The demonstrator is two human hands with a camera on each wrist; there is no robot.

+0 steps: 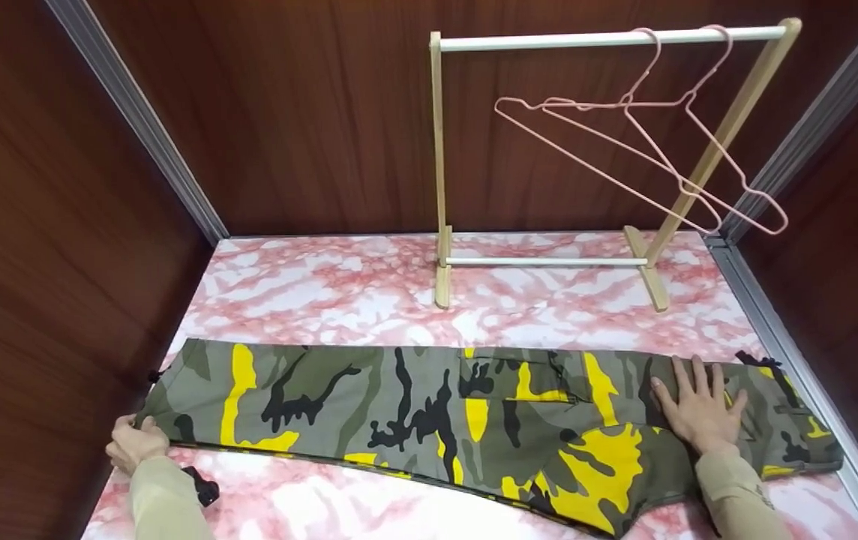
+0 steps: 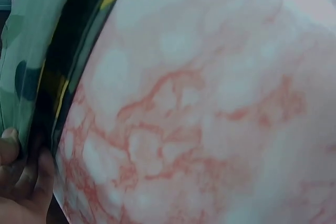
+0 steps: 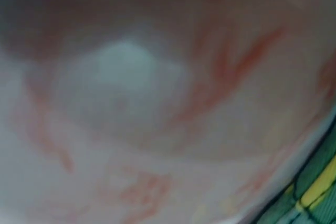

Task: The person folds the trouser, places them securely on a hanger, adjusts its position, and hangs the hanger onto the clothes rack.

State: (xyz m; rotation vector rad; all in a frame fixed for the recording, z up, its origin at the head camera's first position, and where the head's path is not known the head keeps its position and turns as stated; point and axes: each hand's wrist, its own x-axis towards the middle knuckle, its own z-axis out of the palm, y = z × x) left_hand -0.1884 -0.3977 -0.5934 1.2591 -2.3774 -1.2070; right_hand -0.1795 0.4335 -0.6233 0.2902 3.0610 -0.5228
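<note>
A pair of camouflage trousers in grey, olive, black and yellow lies sideways across the table, folded lengthwise with one leg over the other. At the leg end on the left, my left hand pinches the lower corner of the cloth. The left wrist view shows its thumb and fingers curled on the layered edge. Near the waist end, my right hand rests flat on the cloth with fingers spread. The right wrist view has only blurred tabletop and a corner of the trousers; that hand is hidden there.
Behind the trousers stands a small wooden rack with a white rail. Two pink hangers hang at its right side. The pink-and-white marbled table is bounded by dark wood panels and metal framing.
</note>
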